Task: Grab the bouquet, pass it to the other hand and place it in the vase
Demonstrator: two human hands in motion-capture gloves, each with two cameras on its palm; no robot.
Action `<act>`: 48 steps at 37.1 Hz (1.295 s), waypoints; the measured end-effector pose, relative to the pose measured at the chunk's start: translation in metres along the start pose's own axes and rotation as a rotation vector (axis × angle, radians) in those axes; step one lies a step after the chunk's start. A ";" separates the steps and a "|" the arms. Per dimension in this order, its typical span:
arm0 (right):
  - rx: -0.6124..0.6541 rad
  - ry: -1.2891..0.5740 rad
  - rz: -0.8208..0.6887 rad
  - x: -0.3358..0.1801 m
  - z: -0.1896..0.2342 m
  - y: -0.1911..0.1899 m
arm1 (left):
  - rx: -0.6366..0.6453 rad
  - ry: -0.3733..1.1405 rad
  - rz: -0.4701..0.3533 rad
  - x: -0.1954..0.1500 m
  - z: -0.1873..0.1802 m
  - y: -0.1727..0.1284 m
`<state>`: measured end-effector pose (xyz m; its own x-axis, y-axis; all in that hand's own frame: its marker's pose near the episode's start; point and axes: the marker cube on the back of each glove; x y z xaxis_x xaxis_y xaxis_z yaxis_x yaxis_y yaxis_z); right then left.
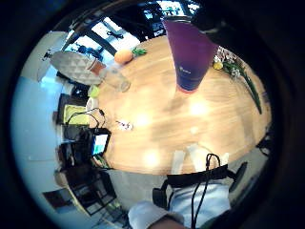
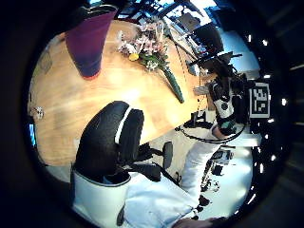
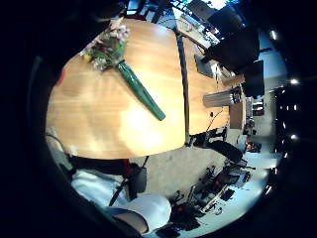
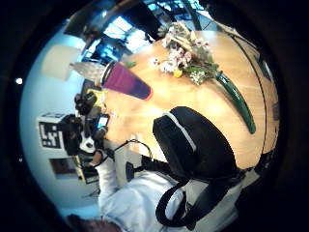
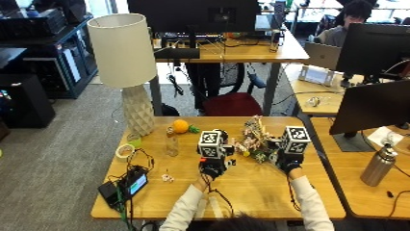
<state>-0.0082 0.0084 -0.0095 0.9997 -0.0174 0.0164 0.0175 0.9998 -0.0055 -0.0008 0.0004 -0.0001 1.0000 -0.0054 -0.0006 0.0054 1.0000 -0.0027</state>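
The purple vase stands beside the bouquet (hands' fingers can't be told).

No text, label or number can be read. The purple vase below the left palm carries a small pale mark on its side, but its letters cannot be made out.

The bouquet lies flat on the wooden table, green-wrapped stems outward.
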 end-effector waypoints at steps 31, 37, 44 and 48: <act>-0.123 0.055 0.030 0.019 -0.010 0.000 | 0.001 0.031 0.052 0.014 -0.008 -0.004; -0.127 0.031 0.130 0.048 -0.015 -0.010 | -0.016 0.033 0.071 0.020 -0.006 0.001; -0.134 -0.040 0.264 0.096 -0.009 -0.025 | -0.006 0.038 0.076 0.019 -0.003 0.001; -0.156 -0.066 0.322 0.124 0.006 -0.031 | -0.016 0.035 0.077 0.020 -0.005 0.004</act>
<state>0.1151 -0.0246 -0.0015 0.9514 0.3034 0.0531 -0.2904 0.9412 -0.1729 0.0188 0.0047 -0.0048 0.9968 0.0713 -0.0363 -0.0720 0.9973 -0.0173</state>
